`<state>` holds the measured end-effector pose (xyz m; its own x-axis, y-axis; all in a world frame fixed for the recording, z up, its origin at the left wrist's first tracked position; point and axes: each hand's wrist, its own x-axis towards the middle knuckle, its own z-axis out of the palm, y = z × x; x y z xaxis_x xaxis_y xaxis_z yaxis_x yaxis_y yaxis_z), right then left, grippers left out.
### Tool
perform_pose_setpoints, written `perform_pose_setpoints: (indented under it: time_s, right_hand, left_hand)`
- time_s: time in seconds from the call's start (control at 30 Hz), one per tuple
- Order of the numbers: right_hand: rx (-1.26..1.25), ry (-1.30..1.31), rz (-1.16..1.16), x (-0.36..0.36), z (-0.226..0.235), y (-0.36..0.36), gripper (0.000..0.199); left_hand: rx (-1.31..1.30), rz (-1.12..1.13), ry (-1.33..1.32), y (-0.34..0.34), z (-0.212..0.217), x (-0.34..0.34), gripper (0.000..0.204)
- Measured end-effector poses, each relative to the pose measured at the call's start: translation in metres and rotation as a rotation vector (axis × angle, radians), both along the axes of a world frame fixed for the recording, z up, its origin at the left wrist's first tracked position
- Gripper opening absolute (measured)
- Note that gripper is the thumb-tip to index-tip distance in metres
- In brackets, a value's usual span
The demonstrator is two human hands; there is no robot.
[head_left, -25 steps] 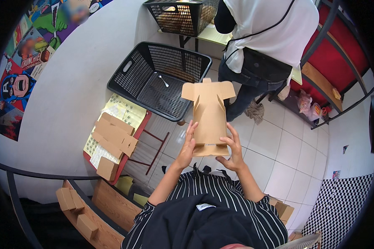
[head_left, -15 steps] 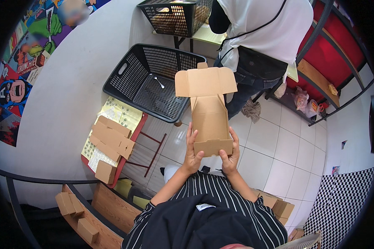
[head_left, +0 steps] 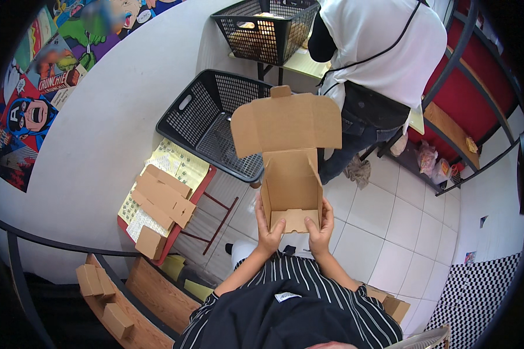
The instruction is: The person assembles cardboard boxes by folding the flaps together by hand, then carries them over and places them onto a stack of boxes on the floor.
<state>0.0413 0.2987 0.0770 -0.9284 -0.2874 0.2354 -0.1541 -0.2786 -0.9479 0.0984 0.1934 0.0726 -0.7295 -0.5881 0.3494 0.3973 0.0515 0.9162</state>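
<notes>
A brown cardboard box (head_left: 293, 186) is held up in front of me, its inside bare and its wide lid flap raised at the far end. My left hand (head_left: 268, 228) grips the near left corner, thumb on the front wall and fingers along the side. On the near right corner, my right hand (head_left: 321, 227) holds it the same way. To the left, flattened cardboard pieces (head_left: 164, 195) lie on a red-edged table (head_left: 208, 177) over yellow printed sheets, with a small cardboard box (head_left: 150, 241) at its near corner.
Beyond the box stands a large black plastic crate (head_left: 183, 122); another black crate (head_left: 256, 38) rests on a table at the back. A person in white (head_left: 384, 52) stands close at the far right of it. Several small cardboard boxes (head_left: 117, 321) sit on a wooden shelf at lower left.
The box has tilted, so its lid flap looks larger and closer and its inside shows deeper. Both my hands keep their grip. The view has shifted slightly.
</notes>
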Motion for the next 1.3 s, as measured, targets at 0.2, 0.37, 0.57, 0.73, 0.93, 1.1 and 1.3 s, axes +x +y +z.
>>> perform_pose_setpoints:
  time_s: [0.2,0.37,0.57,0.73,0.93,1.1,1.3]
  right_hand:
    - [0.048,-0.021,-0.023,-0.001,-0.003,-0.005,0.053]
    - [0.035,-0.135,-0.015,-0.004,0.008,-0.024,0.05]
    - [0.03,-0.243,0.091,-0.009,-0.004,-0.04,0.048]
    - [0.044,-0.266,0.128,-0.01,-0.005,-0.056,0.048]
    - [-0.129,-0.451,0.177,-0.017,0.0,-0.08,0.048]
    - [-0.054,-0.349,0.291,-0.009,0.004,-0.109,0.045]
    - [0.078,-0.316,0.631,0.003,-0.013,-0.146,0.051]
  left_hand:
    - [0.238,-0.109,-0.228,-0.004,-0.02,0.004,0.058]
    - [0.176,0.038,-0.175,-0.008,-0.013,-0.002,0.056]
    - [0.275,0.082,-0.157,-0.02,-0.005,-0.003,0.059]
    - [0.236,0.129,-0.17,-0.035,-0.014,-0.002,0.061]
    - [0.179,0.03,-0.038,-0.057,0.002,0.002,0.073]
    - [0.271,0.09,-0.051,-0.084,-0.004,0.011,0.073]
    - [0.4,0.298,-0.111,-0.122,-0.032,0.055,0.064]
